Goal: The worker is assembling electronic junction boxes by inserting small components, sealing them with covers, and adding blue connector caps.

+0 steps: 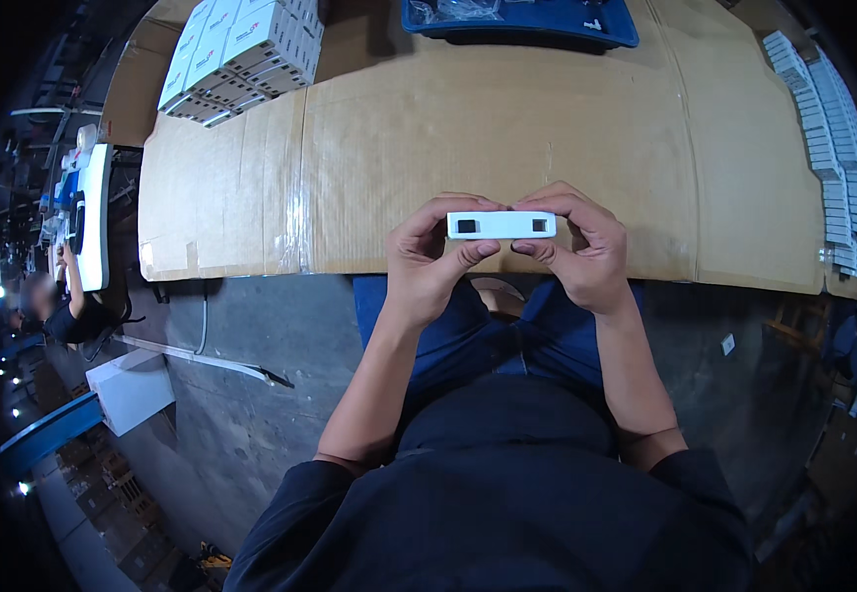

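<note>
Between both hands, above the near edge of the cardboard-covered table (507, 128), is a small flat white box (502, 226). Its narrow side is turned up toward me and carries a dark square near each end. My left hand (434, 247) pinches the left end, thumb on the near side and fingers on the far side. The right end is gripped the same way by my right hand (584, 245). The box's other faces are hidden from here.
A stack of white boxes (241, 54) with dark squares stands at the far left. At the far edge lies a blue tray (527, 30) holding clear plastic. Rows of white pieces (828, 148) line the right side. Another person (78, 306) sits beside a white table (96, 217) at left.
</note>
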The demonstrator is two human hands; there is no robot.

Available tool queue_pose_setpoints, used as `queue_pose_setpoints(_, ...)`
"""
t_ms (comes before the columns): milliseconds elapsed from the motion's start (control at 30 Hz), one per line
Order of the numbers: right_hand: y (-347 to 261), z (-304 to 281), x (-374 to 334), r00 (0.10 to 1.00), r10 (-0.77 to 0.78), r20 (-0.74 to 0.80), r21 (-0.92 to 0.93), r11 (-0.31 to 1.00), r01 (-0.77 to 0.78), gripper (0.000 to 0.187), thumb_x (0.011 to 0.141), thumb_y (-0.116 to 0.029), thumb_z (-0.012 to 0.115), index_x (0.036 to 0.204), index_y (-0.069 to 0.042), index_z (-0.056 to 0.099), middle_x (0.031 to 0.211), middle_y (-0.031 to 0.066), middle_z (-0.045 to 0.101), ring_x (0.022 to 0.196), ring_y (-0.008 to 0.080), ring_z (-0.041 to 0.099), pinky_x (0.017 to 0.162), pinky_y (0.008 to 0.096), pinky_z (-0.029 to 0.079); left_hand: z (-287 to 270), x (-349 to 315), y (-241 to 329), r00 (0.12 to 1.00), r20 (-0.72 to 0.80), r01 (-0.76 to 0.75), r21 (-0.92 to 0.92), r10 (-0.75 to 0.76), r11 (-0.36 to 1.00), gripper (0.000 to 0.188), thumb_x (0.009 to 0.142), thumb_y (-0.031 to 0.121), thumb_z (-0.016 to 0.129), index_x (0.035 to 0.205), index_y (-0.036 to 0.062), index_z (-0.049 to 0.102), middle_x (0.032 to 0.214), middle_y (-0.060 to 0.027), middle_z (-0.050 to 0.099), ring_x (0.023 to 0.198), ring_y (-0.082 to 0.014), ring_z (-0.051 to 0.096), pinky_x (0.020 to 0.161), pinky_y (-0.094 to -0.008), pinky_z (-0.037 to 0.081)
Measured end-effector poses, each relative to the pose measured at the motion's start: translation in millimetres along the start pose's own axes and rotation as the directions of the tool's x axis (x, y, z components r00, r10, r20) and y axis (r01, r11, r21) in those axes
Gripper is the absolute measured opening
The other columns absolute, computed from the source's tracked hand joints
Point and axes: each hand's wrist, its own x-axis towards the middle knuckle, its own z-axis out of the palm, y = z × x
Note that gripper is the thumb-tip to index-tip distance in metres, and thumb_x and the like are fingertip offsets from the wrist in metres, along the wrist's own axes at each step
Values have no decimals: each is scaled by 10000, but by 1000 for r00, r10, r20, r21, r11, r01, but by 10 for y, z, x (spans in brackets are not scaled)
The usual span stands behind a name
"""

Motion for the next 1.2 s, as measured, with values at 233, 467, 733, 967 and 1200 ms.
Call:
queue_pose_setpoints(233, 41, 33, -2, 1000, 3, -26, 35, 999, -2, 286, 844, -65, 856, 1099, 1, 747, 1075, 115, 752, 1009, 201, 709, 905, 318, 547, -3, 18, 23, 1000, 11, 0, 21, 0, 1000, 369, 864, 27, 844, 1202, -6, 701, 1197, -139, 735, 1141, -212, 691, 990, -337, 541)
queue_pose_setpoints(467, 6, 4, -11, 994, 88, -62, 144, 986, -78, 315, 853, -31, 842, 1146, -1, 730, 1138, 102, 736, 1066, 181, 682, 936, 318, 542, -75, -9, 4, 997, -55, 58, 0, -57, 998, 409, 887, 67, 839, 1253, -18, 676, 1166, -111, 727, 1102, -158, 665, 972, -304, 522)
queue_pose_setpoints(733, -36, -32, 30, 995, 84, 44, -45, 996, -82, 302, 883, -7, 805, 1171, 12, 715, 1138, 90, 724, 1064, 168, 690, 932, 308, 549, 73, 6, -13, 998, -47, -40, 159, 48, 986, 409, 885, 87, 850, 1251, -6, 691, 1126, -71, 724, 1071, -138, 662, 934, -274, 514)
queue_pose_setpoints(967, -65, 5, -18, 986, 164, -15, 134, 978, -161, 266, 908, 48, 766, 1166, 48, 701, 1052, 87, 738, 1011, 142, 721, 909, 280, 588, -80, -36, -7, 999, 14, 37, 320, -44, 947, 328, 894, 5, 818, 1183, -27, 666, 1123, -80, 703, 1038, -134, 687, 901, -272, 568)
queue_pose_setpoints(1200, -21, -60, -40, 985, 169, -19, 201, 966, -162, 313, 900, 59, 769, 1204, 50, 694, 1085, 77, 737, 1030, 147, 708, 893, 290, 597, 32, 43, 81, 991, 80, -117, 115, 108, 986, 449, 1066, 374, 625, 1286, -16, 663, 1119, -99, 729, 1104, -166, 671, 973, -324, 517)
